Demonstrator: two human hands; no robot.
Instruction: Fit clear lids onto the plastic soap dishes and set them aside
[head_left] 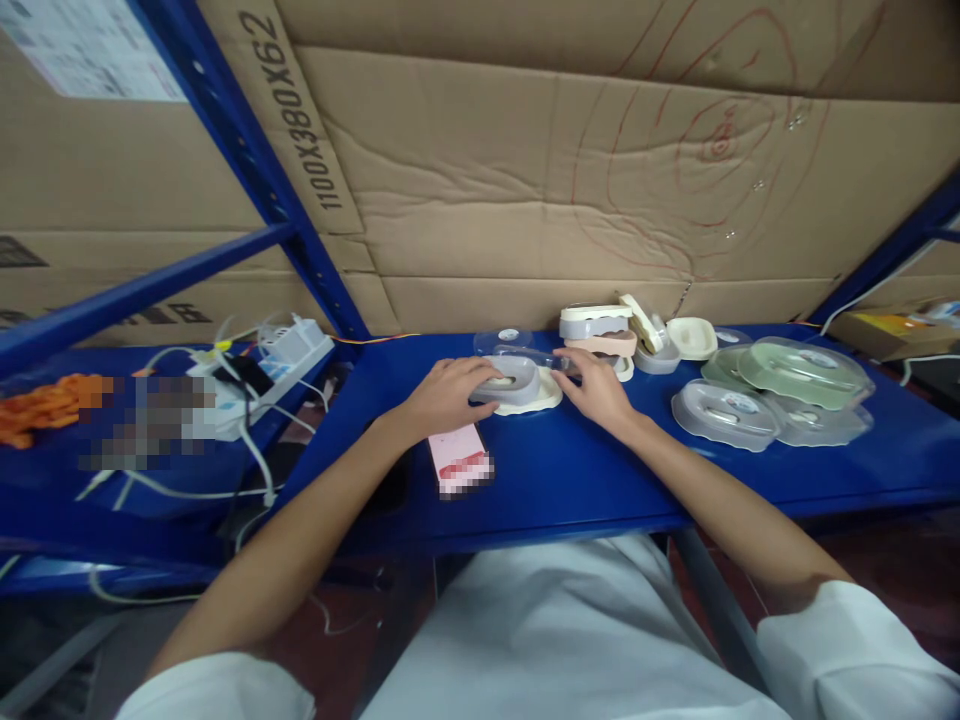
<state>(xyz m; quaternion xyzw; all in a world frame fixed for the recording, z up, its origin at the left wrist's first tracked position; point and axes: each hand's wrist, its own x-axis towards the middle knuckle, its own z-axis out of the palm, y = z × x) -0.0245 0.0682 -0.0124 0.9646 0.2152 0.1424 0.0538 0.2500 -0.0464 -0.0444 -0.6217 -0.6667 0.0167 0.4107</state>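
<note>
My left hand (446, 397) is closed around the left end of a grey oval plastic container (519, 388), with a small pale piece inside it. Under the container lies a cream wavy-edged plastic tray (536, 404), showing along the front and right. My right hand (602, 392) pinches the right end of a clear plastic lid (546, 361), which is at the back of the grey container. Another clear lid (491, 342) with a round label rests behind them. A phone (456, 452) with a pink screen lies just in front of my left hand.
Stacked grey, peach and cream containers (596, 325) stand behind my right hand, beside a tilted cream tray (637, 322). Lidded green (806, 372) and grey containers (726, 414) sit at the right. Cables and a power strip (296, 350) are at the left, past a blue post (247, 160). Cardboard (480, 190) backs the table.
</note>
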